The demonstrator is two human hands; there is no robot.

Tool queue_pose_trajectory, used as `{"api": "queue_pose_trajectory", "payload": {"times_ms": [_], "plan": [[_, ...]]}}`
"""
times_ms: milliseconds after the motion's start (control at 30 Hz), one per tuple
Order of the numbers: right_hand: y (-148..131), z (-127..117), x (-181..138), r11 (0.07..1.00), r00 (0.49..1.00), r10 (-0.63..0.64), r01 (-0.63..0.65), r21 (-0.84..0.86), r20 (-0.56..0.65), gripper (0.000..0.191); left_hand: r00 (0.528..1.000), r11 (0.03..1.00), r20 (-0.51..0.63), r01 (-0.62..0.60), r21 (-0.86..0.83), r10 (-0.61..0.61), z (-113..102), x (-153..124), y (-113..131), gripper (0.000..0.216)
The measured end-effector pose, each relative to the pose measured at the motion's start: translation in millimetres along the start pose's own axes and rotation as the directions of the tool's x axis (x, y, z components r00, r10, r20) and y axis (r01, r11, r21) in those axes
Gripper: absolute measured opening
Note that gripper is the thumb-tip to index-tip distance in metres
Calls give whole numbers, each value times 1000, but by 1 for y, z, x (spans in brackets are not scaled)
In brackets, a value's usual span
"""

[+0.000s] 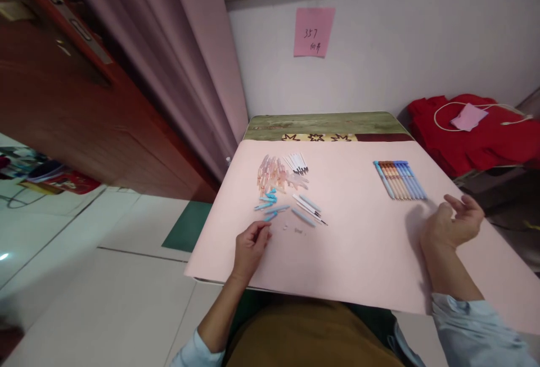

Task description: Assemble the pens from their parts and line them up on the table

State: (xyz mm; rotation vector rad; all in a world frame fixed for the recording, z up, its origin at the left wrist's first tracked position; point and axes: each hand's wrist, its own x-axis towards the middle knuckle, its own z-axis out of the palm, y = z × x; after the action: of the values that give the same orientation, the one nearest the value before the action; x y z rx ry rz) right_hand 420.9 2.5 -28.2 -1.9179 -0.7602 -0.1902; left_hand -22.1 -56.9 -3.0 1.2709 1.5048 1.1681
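My left hand (251, 249) rests at the near left of the pink-covered table, fingers curled in with the thumb against them; whether anything is between them is hidden. Just beyond it lie blue pen caps and clips (265, 205) and pale blue pen barrels (302, 216). White refills (307, 207) with dark tips lie beside the barrels, and tiny springs (298, 231) are nearer me. On the right, my right hand (455, 223) is raised above the paper, palm turned up, fingers loosely bent and apart, holding nothing. Near it lies a row of assembled pens (400, 180) in blue and brown.
Clear pinkish barrels (272, 173) and a fan of white refills (296, 162) lie at the back left. A curtain (211, 74) and wooden door (139, 147) flank the left. Red cloth (476, 147) with a white cable sits beyond the right edge. A pink note (314, 32) is on the wall.
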Motion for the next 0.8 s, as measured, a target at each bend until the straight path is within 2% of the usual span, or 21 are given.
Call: {"api": "queue_pose_trajectory", "payload": {"times_ms": [67,133,200,233,300,400,500,600,700,800], "plan": [[-24,-4,-5,981,985,-123,139,137,-117,45,1000,998,2,13,-53,-12,0,0,-3,27],[-52,-5,-14,927,974,-191,220,303,-121,41,1000,996,5,15,-86,-15,1,1,-5,28],[-80,-1,-29,850,981,-193,173,497,-11,37,1000,993,-15,20,-113,-22,4,2,-5,29],[-93,2,-38,817,976,-193,103,567,102,35,999,992,-36,20,-126,-25,5,4,-5,29],[-114,12,-57,771,890,-256,-47,635,377,33,996,989,-88,13,-147,-26,8,8,-1,30],[-128,31,-87,786,755,-304,-147,601,582,33,985,990,-173,-25,-135,2,8,18,10,30],[-125,46,-109,847,721,-303,-97,523,624,31,965,995,-257,-75,-72,54,2,30,25,29],[-115,51,-118,901,680,-311,-10,433,664,28,946,994,-310,-109,-30,95,-6,42,36,30],[-110,50,-116,914,637,-360,93,395,682,24,933,994,-347,-110,-21,96,-9,50,39,31],[-111,47,-112,905,576,-417,192,380,703,20,939,995,-332,-96,2,91,-4,51,38,30]]}}
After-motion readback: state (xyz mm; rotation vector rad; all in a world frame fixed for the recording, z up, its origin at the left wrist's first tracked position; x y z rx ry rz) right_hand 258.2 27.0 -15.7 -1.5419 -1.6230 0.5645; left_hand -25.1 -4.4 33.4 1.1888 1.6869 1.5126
